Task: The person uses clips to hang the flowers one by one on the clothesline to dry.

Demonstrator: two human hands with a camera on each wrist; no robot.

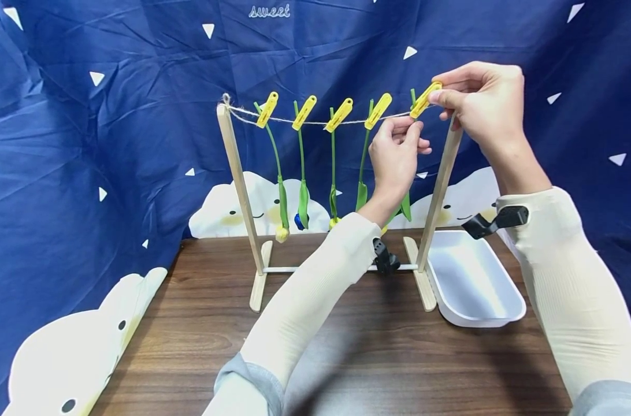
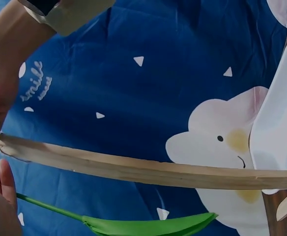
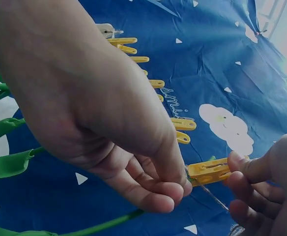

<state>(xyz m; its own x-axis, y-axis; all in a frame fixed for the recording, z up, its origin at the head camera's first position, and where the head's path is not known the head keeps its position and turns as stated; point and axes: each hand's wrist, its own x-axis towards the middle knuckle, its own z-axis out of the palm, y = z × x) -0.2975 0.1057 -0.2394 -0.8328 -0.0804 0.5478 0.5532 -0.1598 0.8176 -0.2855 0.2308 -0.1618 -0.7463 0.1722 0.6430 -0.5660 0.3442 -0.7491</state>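
Note:
My right hand (image 1: 489,104) pinches the end of a yellow clothespin (image 3: 210,170) at the right end of a twine line (image 1: 294,120). Just below its mouth, my left hand (image 1: 396,156) pinches at the green stem of an artificial flower, fingertips close to the twine. The stem's tip (image 1: 412,97) pokes up beside the clothespin, and its leaf (image 2: 148,226) hangs below my left hand. Exactly what lies between my left fingertips is partly hidden. Farther left, several more yellow clothespins (image 1: 338,115) hold artificial flowers (image 1: 282,233) head down on the twine.
A wooden stand carries the twine between its left post (image 1: 240,185) and right post (image 1: 440,190), on a brown wooden table (image 1: 190,346). Beside its right foot sits a white plastic tub (image 1: 484,318). A blue cloth (image 1: 112,144) hangs behind.

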